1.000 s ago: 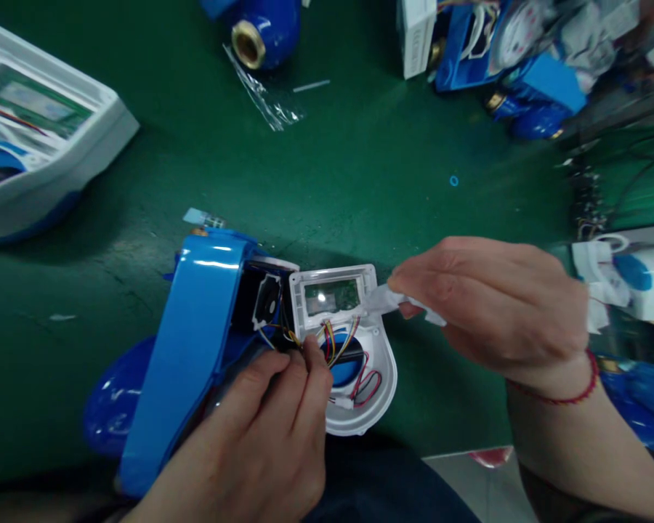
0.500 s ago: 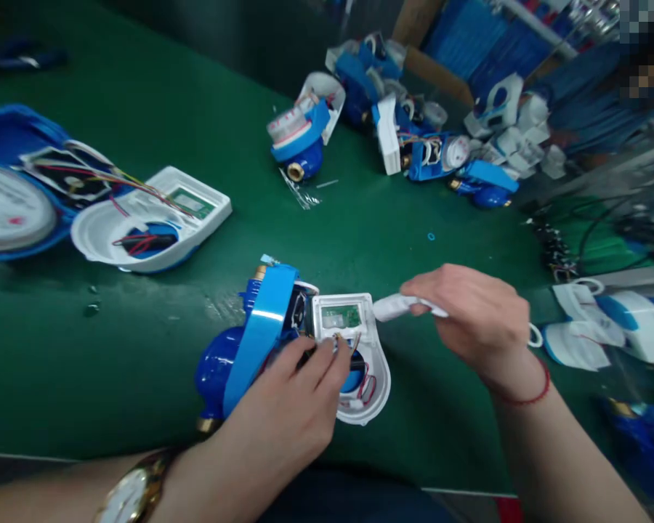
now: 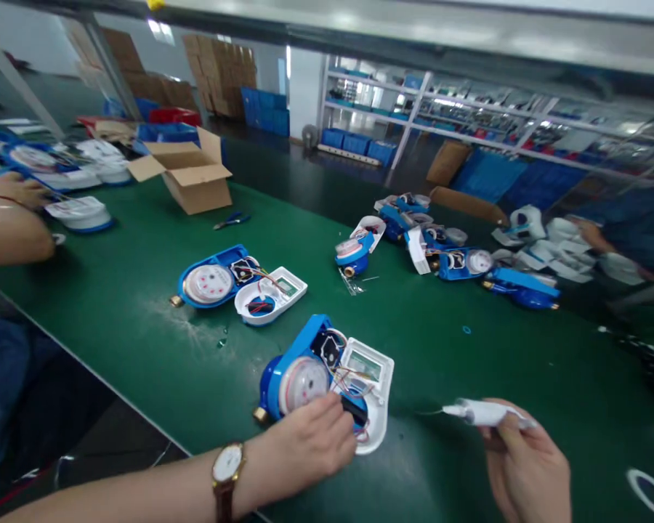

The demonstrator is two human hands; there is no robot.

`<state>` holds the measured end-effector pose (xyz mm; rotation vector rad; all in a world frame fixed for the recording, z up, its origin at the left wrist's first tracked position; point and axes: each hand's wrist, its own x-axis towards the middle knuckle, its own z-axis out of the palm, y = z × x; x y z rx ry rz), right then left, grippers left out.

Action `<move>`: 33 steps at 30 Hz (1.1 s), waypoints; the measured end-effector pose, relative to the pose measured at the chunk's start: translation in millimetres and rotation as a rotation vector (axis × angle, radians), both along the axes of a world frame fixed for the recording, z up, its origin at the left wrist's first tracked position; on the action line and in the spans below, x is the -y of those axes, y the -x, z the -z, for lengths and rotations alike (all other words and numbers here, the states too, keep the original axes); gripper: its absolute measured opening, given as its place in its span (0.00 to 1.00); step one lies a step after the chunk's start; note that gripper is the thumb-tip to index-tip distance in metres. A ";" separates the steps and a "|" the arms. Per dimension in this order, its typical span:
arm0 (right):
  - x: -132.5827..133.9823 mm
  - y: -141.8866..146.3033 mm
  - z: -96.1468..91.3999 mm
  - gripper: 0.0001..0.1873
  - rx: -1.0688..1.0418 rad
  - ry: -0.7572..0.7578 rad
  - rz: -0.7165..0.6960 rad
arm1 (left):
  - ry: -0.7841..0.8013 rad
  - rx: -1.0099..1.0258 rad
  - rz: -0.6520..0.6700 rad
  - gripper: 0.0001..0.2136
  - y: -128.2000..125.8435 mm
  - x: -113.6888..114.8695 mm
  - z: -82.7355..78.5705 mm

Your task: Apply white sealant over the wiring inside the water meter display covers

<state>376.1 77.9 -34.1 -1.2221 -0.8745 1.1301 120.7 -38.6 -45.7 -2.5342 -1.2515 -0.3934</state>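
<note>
A blue water meter (image 3: 299,347) lies opened in front of me, its round dial facing up. Its white cover (image 3: 384,388) is folded out to the right, with a display window, thin wires and a black cylinder (image 3: 355,412) inside. My left hand (image 3: 319,438) has its fingers curled over the join of body and cover, beside the cylinder; the fingertips are partly hidden. To the right, my right hand (image 3: 528,465) grips a white glue tube (image 3: 487,412), nozzle pointing left. A fine strand trails from the nozzle, apart from the meter.
Another opened meter (image 3: 204,283) lies to the left, near pliers (image 3: 232,220) and a cardboard box (image 3: 199,178). More meters (image 3: 461,263) and white covers (image 3: 564,243) lie at the back right. A co-worker's arm (image 3: 11,225) reaches in at far left. A white ring (image 3: 652,494) lies front right.
The view has lifted, showing more of the room. The glue tube has moved away from the white cover to the right, its nozzle now showing. My left hand stays at the meter.
</note>
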 end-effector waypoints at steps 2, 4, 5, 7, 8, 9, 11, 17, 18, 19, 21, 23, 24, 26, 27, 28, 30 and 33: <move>2.6 -2.1 2.3 0.27 -0.039 0.016 0.009 | 0.011 -0.029 -0.053 0.04 19.9 -7.1 -1.0; 3.9 -2.6 4.2 0.26 -0.082 0.022 0.019 | 0.024 -0.054 -0.097 0.06 43.5 -15.4 -1.4; 4.3 -2.6 5.1 0.25 -0.106 0.023 0.024 | 0.034 -0.065 -0.120 0.07 56.4 -19.5 -1.7; 4.5 -2.5 6.5 0.23 -0.162 0.027 0.022 | 0.068 -0.088 -0.154 0.08 83.8 -26.6 -2.9; 4.4 -2.6 7.2 0.22 -0.193 0.032 0.015 | 0.085 -0.097 -0.174 0.09 97.9 -29.5 -3.9; 4.0 -2.8 7.8 0.21 -0.229 0.040 0.005 | 0.104 -0.107 -0.195 0.11 112.0 -32.3 -5.2; 2.7 -3.6 8.8 0.19 -0.312 0.066 -0.020 | 0.139 -0.128 -0.243 0.14 138.5 -37.8 -8.7; -1.0 -7.5 9.0 0.10 -0.631 0.252 -0.152 | 0.286 -0.198 -0.377 0.17 171.9 -60.6 -30.5; -1.1 -8.3 8.5 0.09 -0.681 0.290 -0.172 | 0.300 -0.198 -0.404 0.16 168.2 -65.6 -36.6; -1.2 -9.1 7.7 0.09 -0.729 0.322 -0.185 | 0.305 -0.193 -0.428 0.16 162.4 -71.4 -43.6; -1.2 -10.0 5.5 0.10 -0.819 0.374 -0.197 | 0.297 -0.169 -0.469 0.16 145.6 -86.8 -58.7; -1.2 -9.8 2.0 0.11 -0.904 0.412 -0.203 | 0.284 -0.126 -0.501 0.13 124.8 -110.2 -72.0; -1.2 -9.2 -0.1 0.11 -0.944 0.428 -0.204 | 0.281 -0.094 -0.518 0.11 113.8 -125.2 -76.5; -0.7 -6.9 -4.7 0.11 -1.018 0.457 -0.207 | 0.266 -0.007 -0.566 0.09 92.2 -160.6 -79.6; -0.3 -5.4 -7.0 0.11 -1.052 0.468 -0.208 | 0.255 0.041 -0.600 0.13 82.5 -179.9 -78.1; 0.3 -4.0 -9.2 0.11 -1.084 0.476 -0.208 | 0.241 0.089 -0.644 0.16 73.8 -199.4 -74.9; 1.8 -1.5 -12.7 0.10 -1.140 0.485 -0.206 | 0.249 0.161 -0.702 0.20 61.2 -236.4 -65.8; 4.7 0.0 -16.4 0.10 -1.202 0.480 -0.202 | 0.313 0.213 -0.760 0.19 56.1 -279.9 -53.2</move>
